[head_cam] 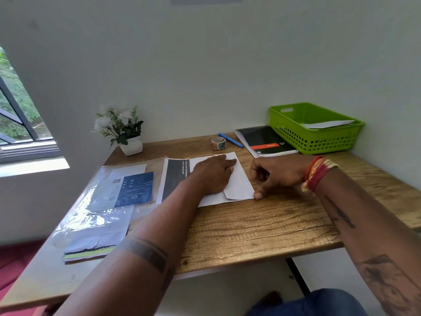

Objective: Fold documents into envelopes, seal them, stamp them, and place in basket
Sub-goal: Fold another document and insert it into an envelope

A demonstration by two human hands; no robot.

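Observation:
A white envelope point(240, 185) lies on the wooden table, on top of a printed document point(174, 176) with a dark band. My left hand point(213, 173) lies flat on the envelope with its fingers straight. My right hand point(276, 173) is at the envelope's right edge, fingers curled, with its thumb pressing the envelope's near right corner. A roll of stamps point(218, 142) stands behind the envelope. The green basket point(296, 133) sits at the back right with a white envelope point(328, 124) inside it.
A blue pen point(231, 140) and a black notebook point(266, 141) lie beside the basket. A potted white flower point(124, 131) stands at the back left. Plastic sleeves with papers and a blue card point(134, 189) cover the table's left side. The wall is close behind.

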